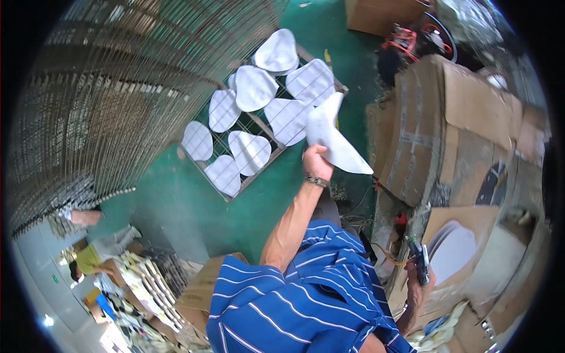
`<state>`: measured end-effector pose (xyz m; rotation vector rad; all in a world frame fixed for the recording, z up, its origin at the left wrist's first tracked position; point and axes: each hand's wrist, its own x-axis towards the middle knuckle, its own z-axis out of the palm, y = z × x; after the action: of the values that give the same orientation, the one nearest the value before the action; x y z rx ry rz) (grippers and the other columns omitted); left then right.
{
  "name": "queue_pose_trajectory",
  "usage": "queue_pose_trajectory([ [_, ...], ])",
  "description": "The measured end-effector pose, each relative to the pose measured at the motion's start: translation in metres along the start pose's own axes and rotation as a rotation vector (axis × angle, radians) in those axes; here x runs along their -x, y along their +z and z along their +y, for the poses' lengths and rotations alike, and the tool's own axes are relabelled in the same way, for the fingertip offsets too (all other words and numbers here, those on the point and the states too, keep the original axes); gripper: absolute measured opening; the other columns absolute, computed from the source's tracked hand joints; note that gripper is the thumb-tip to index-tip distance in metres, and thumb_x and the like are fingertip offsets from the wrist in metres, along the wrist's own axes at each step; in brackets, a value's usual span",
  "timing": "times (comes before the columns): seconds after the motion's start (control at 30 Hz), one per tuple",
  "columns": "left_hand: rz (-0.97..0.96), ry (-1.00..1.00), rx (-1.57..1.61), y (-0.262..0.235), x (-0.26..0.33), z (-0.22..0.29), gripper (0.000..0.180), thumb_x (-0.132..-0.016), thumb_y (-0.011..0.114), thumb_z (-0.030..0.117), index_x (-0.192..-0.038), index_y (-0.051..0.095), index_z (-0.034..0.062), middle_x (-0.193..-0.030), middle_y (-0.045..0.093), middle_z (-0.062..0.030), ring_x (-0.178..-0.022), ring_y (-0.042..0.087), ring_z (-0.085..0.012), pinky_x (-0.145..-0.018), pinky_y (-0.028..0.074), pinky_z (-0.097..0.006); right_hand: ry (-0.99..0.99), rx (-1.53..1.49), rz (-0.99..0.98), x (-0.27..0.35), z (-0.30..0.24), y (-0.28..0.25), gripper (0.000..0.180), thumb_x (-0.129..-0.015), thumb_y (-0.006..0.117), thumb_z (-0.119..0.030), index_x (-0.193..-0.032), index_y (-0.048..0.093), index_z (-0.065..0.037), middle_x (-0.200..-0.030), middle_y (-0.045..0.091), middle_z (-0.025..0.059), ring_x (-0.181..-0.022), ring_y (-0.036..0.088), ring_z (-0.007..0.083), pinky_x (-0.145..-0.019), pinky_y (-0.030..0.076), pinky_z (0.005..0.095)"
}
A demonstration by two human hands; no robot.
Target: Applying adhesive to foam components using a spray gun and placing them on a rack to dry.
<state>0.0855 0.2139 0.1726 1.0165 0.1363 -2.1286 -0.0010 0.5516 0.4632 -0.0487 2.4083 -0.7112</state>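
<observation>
My left hand [318,163] is closed on the near edge of a curved white sheet piece [331,140], held up beside a low wire rack [259,170]. Several similar rounded white pieces [250,152] lie spread over that rack, some overlapping. At the lower right, my right hand [419,281] grips a dark spray gun [421,262] with a yellow hose [385,254] running to it. Just beyond the gun, a small stack of white pieces [453,252] rests on a cardboard sheet [484,220].
Tall stacked wire racks [135,88] fill the upper left. Large cardboard boxes [412,129] stand along the right, with another box [376,15] at the top. Green floor [170,194] surrounds the low rack. Another person [88,259] is at the far lower left, near piled goods.
</observation>
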Motion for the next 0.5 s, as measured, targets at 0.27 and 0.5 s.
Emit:
queue_pose_trajectory([
  [0.27,0.332,0.431,0.158,-0.116,-0.163,0.200,0.025,-0.065,0.054,0.001,-0.089,0.061,0.0036,-0.102,0.065,-0.0105,-0.102,0.064,-0.0300,-0.096,0.055,-0.045,-0.028,0.174,-0.386,-0.108,-0.116,0.124,0.048,-0.090,0.069,-0.009,-0.136,0.064,-0.001,-0.097,0.069,0.0010,-0.084,0.056,0.0086,-0.077,0.047,0.0252],
  [0.5,0.407,0.629,0.151,-0.227,-0.312,0.376,0.034,-0.062,0.053,0.005,-0.094,0.063,-0.0007,-0.104,0.064,-0.0122,-0.103,0.064,-0.0331,-0.097,0.055,-0.046,0.031,0.295,-0.457,-0.183,-0.169,0.230,0.052,-0.089,0.070,-0.013,-0.139,0.062,-0.001,-0.103,0.070,0.0009,-0.087,0.057,0.0093,-0.079,0.048,0.0254],
])
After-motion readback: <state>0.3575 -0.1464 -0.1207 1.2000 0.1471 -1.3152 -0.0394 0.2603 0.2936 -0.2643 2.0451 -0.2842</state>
